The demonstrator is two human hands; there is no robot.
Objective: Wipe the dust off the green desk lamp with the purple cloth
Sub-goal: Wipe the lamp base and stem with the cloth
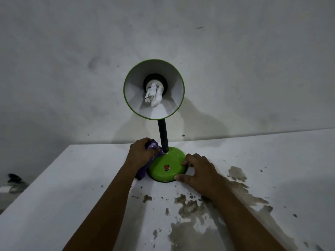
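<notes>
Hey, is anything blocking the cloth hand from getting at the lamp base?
Nothing visible. The left hand already presses the purple cloth onto the green base beside the black neck; the right hand steadies the opposite rim.

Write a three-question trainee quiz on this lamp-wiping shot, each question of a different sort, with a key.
1. True or false: the left hand holds the purple cloth against the lamp base near the black neck.
2. Multiple choice: the right hand is A) lifting the shade, B) steadying the base by its rim, C) pressing the red switch.
3. Fill in: the red switch sits on the lamp's ____.

Key:
1. True.
2. B; its fingertips rest on the rim, and the shade is untouched.
3. Base.
</notes>
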